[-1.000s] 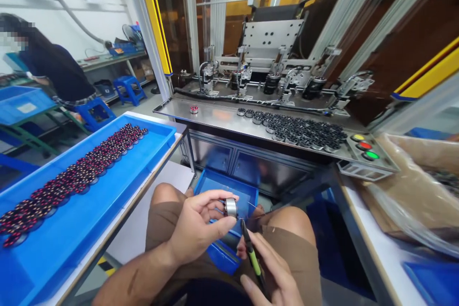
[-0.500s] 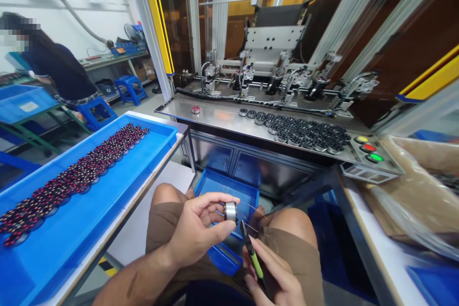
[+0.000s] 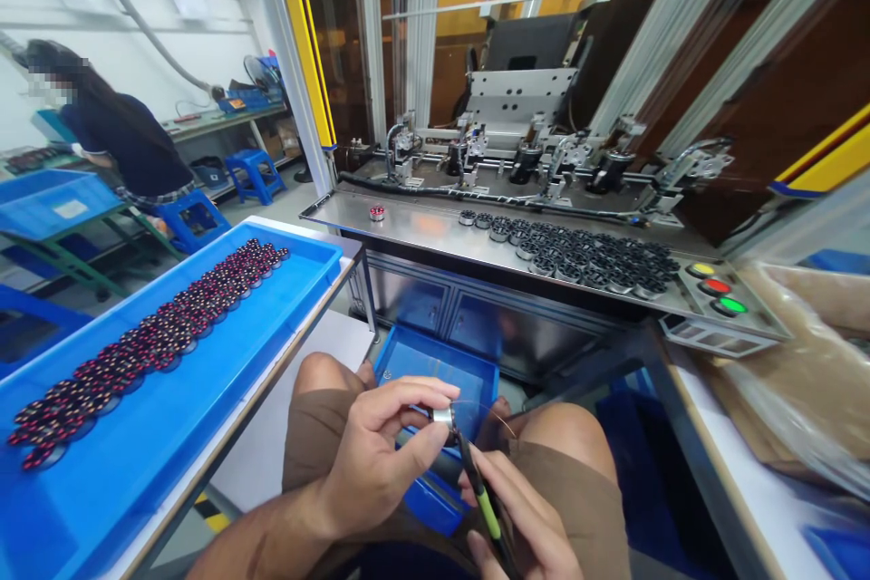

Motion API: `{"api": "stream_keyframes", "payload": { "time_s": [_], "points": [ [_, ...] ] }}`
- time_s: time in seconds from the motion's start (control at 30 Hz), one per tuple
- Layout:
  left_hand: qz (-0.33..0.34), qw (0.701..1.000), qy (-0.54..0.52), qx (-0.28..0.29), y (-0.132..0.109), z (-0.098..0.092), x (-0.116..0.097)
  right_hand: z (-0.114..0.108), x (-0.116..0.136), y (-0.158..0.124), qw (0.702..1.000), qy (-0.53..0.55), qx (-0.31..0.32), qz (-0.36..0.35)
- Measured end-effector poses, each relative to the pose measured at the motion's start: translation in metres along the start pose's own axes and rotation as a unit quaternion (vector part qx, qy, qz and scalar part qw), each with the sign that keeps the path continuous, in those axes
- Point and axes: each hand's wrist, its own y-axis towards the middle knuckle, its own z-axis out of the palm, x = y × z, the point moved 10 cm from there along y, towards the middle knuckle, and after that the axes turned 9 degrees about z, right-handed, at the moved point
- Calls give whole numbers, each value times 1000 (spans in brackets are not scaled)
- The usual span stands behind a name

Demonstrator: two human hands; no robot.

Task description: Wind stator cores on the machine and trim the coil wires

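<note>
Head cam: L hand (image 3: 381, 444) partly curled, thumb + fingers pinching one stator (image 3: 442, 417), silver rim w/ dark edges. Stator's held up over the lap, about mid-frame L-R, w/ bin (image 3: 445, 349) lower down behind it. Thin wire (image 3: 503, 420) runs off its R side, curving down twd the R knee.

R hand (image 3: 523, 507) curled round the cutters (image 3: 487, 512), black w/ green on the handle. Nose points up at stator's lower R edge; can't tell if it's touching or just beside, or whether the blades are closed.

L of the person: blue tray (image 3: 204, 399) on a table, long band of red/black wound stators (image 3: 146, 340) lying diag. in it, packed close.

Ahead: metal ledge (image 3: 425, 227) at front of the machine (image 3: 522, 86). One red stator (image 3: 376, 213) sits alone nr its L end; black-topped stators (image 3: 577, 254) bunched center to R. Yellow, red + green btns (image 3: 716, 286) at R end. Box (image 3: 781, 326) w/ clear plastic further R.

Bkgd L: co-worker (image 3: 142, 145) seated at another bench, blue stool (image 3: 253, 174) nearby.
</note>
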Motion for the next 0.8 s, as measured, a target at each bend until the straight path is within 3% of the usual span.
{"api": "stream_keyframes", "payload": {
  "time_s": [0.37, 0.57, 0.8],
  "points": [
    [30, 998, 51, 22, -1, 2, -7, -1, -29, -12, 997, -31, -5, 76],
    [62, 995, 75, 36, 0, 3, -15, 0, -21, -7, 997, -14, 14, 80],
    [68, 991, 103, 54, 0, 6, -15, -5, -13, -5, 999, -20, -12, 46]
  ]
}}
